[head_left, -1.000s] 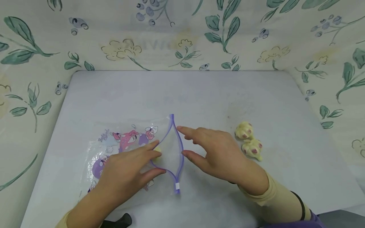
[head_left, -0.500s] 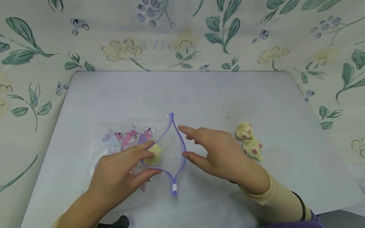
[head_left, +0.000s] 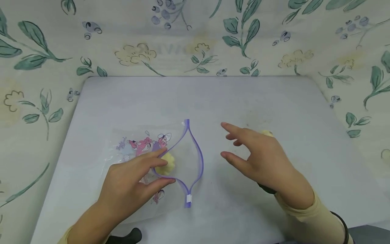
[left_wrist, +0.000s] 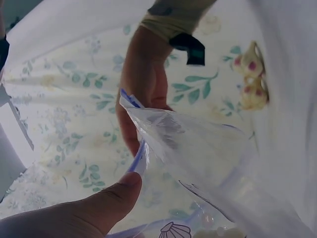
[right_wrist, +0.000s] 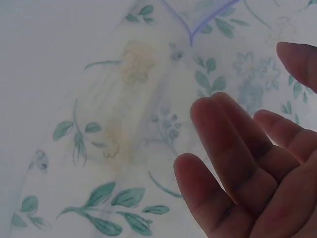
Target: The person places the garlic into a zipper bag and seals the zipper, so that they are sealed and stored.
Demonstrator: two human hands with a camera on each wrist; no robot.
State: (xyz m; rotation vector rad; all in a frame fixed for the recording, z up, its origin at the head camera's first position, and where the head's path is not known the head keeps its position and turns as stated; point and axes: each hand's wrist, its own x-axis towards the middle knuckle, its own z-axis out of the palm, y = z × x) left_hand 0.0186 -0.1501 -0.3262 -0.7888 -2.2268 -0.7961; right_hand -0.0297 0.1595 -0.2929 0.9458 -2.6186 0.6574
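A clear zip bag (head_left: 182,183) with purple edging and pink cartoon prints lies on the white tabletop, its mouth spread wide toward the right. My left hand (head_left: 134,178) holds the near rim of that mouth, thumb and fingers apart along it. The thumb (left_wrist: 116,196) presses the purple strip in the left wrist view. Inside the mouth shows a pale yellow lump (head_left: 170,164), partly covered by the fingers. My right hand (head_left: 259,154) hovers right of the bag, fingers relaxed and holding nothing. Behind it in the head view, two garlic bulbs (left_wrist: 252,74) are mostly hidden.
The white tabletop (head_left: 213,98) ends at a wall hung with leaf-and-flower cloth (head_left: 182,37). A black rounded piece (head_left: 131,236) juts in at the bottom edge near the left forearm. A grey surface (head_left: 370,234) shows at lower right.
My right hand has left the bag's far rim and moved right, now covering the garlic bulbs. My left hand drew its rim leftward, so the mouth widened and more of the yellow lump shows.
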